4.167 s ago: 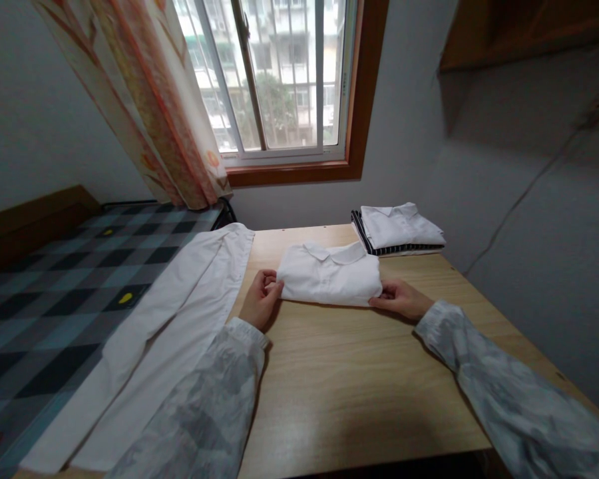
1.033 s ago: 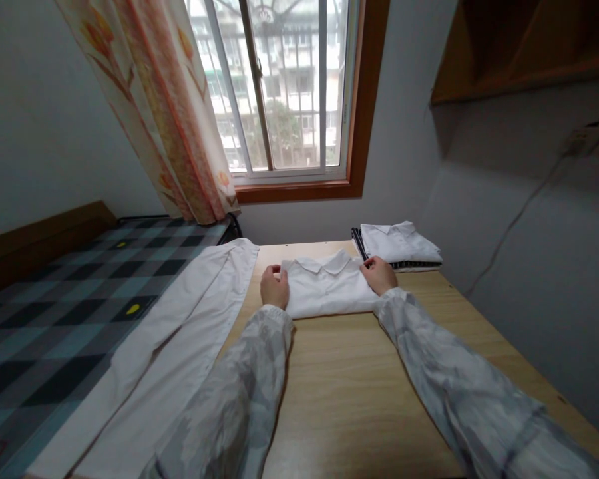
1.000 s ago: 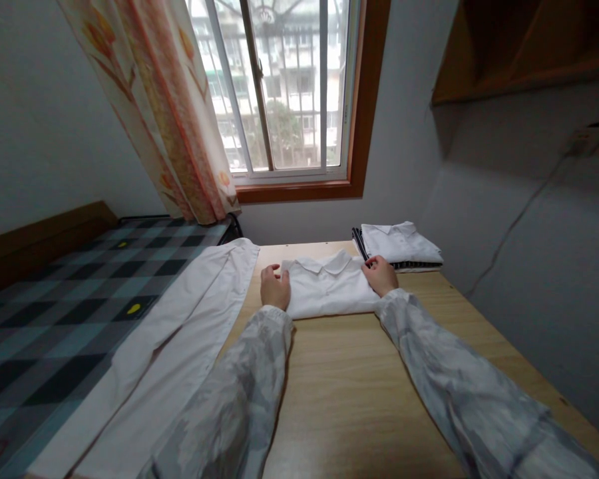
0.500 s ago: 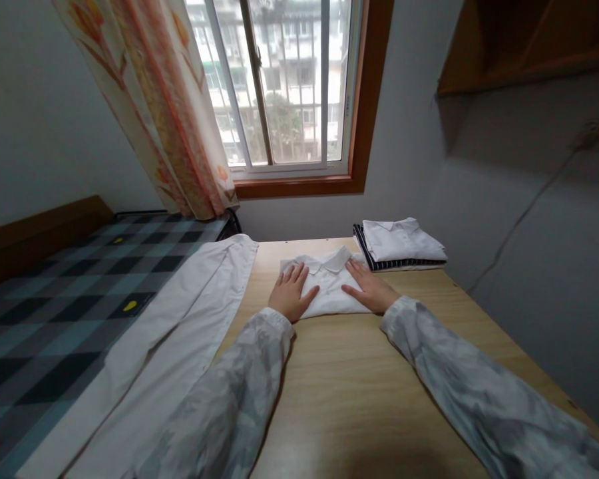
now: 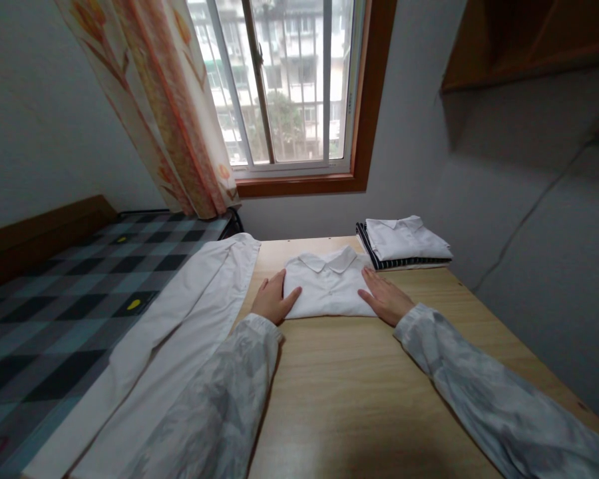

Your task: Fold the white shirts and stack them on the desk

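A folded white collared shirt (image 5: 329,289) lies flat on the wooden table (image 5: 339,392), its collar toward the window. At its left edge rests my left hand (image 5: 275,297), thumb spread onto the cloth. My right hand (image 5: 385,296) lies along the right edge, fingers stretched out and touching the fabric. Neither hand grips anything. To the left, a second white garment (image 5: 180,346) is spread lengthwise down the table's side, partly behind my left sleeve.
At the table's far right corner sits a stack of folded clothes, a white shirt (image 5: 404,239) above a black striped one (image 5: 414,262). A bed with a checked cover (image 5: 80,286) adjoins the left side. A wall shelf (image 5: 529,46) hangs upper right, with a cable (image 5: 524,219) below.
Both hands have moved apart, from the top of the folded shirt out to its left and right edges. More of the shirt's front and collar shows.
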`<state>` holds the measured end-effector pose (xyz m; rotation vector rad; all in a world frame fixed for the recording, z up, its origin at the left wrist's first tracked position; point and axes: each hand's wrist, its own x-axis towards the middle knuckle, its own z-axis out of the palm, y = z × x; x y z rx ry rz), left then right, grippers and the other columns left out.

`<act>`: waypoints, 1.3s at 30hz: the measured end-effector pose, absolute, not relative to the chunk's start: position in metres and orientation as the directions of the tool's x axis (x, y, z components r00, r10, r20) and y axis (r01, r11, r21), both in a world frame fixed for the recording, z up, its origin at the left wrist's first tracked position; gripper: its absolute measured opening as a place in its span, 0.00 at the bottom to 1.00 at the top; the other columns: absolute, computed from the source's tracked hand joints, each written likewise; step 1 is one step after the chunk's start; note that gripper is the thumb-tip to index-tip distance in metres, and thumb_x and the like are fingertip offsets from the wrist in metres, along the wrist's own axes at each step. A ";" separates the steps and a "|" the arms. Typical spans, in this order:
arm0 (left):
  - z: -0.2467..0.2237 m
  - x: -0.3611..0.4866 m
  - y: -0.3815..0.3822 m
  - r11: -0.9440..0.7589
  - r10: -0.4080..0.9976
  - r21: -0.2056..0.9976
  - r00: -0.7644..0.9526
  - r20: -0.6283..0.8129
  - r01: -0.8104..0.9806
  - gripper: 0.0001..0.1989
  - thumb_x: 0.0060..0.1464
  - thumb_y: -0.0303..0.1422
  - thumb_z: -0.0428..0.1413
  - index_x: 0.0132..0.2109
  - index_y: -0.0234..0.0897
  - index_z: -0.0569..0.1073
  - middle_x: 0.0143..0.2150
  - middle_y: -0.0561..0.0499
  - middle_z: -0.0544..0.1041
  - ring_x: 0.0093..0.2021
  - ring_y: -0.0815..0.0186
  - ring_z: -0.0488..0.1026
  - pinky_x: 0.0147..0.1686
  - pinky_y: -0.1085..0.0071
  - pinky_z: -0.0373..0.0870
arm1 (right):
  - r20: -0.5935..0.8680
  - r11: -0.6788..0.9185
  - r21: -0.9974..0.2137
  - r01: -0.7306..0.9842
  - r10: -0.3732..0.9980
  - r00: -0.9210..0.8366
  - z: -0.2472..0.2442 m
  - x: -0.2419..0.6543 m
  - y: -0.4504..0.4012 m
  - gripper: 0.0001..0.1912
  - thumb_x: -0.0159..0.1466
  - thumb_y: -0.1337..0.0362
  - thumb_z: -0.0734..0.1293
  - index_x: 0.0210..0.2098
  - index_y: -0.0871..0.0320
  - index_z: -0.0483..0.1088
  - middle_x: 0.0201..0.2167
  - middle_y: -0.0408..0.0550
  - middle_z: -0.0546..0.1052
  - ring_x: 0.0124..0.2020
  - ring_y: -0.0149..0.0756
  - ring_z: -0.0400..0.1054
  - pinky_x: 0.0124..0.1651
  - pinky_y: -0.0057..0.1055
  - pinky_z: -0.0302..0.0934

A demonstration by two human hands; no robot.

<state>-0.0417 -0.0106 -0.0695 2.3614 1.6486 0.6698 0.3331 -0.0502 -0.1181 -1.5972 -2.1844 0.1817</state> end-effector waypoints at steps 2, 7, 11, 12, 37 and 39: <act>-0.067 -0.043 -0.011 -0.387 0.917 0.425 0.295 0.268 0.818 0.39 0.68 0.51 0.55 0.76 0.31 0.64 0.74 0.33 0.71 0.74 0.46 0.69 0.77 0.50 0.57 | 0.276 0.350 -0.391 0.851 0.927 -0.254 -0.116 0.334 -0.061 0.46 0.77 0.38 0.54 0.79 0.67 0.57 0.80 0.65 0.57 0.81 0.56 0.50 0.82 0.55 0.47; -0.069 -0.046 -0.007 -0.409 0.904 0.508 0.262 0.337 0.758 0.35 0.66 0.48 0.58 0.72 0.33 0.69 0.67 0.34 0.78 0.66 0.45 0.76 0.68 0.51 0.70 | 0.370 0.258 -0.680 0.687 0.929 0.017 -0.098 0.339 -0.077 0.30 0.77 0.50 0.55 0.70 0.58 0.69 0.67 0.60 0.77 0.68 0.52 0.72 0.71 0.49 0.65; -0.071 -0.046 -0.007 -0.349 0.917 0.632 0.112 0.384 0.691 0.27 0.64 0.46 0.59 0.64 0.36 0.73 0.54 0.39 0.84 0.50 0.54 0.83 0.52 0.59 0.77 | 0.401 0.143 -0.738 0.660 0.879 0.258 -0.090 0.347 -0.077 0.16 0.70 0.57 0.62 0.49 0.54 0.77 0.44 0.54 0.85 0.47 0.50 0.79 0.52 0.44 0.72; -0.070 -0.045 -0.008 -0.326 0.920 0.655 0.070 0.385 0.682 0.25 0.64 0.46 0.59 0.61 0.37 0.74 0.50 0.42 0.84 0.44 0.57 0.83 0.47 0.62 0.77 | 0.374 0.123 -0.753 0.647 0.888 0.266 -0.090 0.348 -0.077 0.14 0.68 0.57 0.62 0.44 0.54 0.77 0.39 0.52 0.85 0.42 0.49 0.79 0.47 0.42 0.72; -0.060 -0.053 -0.015 0.188 0.962 0.970 0.231 -0.149 -0.155 0.23 0.44 0.30 0.70 0.46 0.40 0.71 0.31 0.57 0.77 0.24 0.69 0.74 0.23 0.76 0.66 | -0.025 -0.022 -0.994 -0.103 0.999 0.028 -0.085 0.331 -0.105 0.32 0.53 0.47 0.86 0.50 0.51 0.74 0.40 0.48 0.87 0.39 0.44 0.82 0.43 0.38 0.76; -0.055 -0.055 -0.014 0.262 0.944 0.952 0.247 -0.218 -0.161 0.21 0.47 0.32 0.72 0.47 0.38 0.73 0.30 0.56 0.77 0.24 0.69 0.75 0.23 0.76 0.69 | -0.025 -0.020 -0.994 -0.108 0.999 0.043 -0.083 0.329 -0.106 0.34 0.51 0.48 0.87 0.50 0.51 0.74 0.42 0.50 0.87 0.41 0.45 0.83 0.44 0.39 0.77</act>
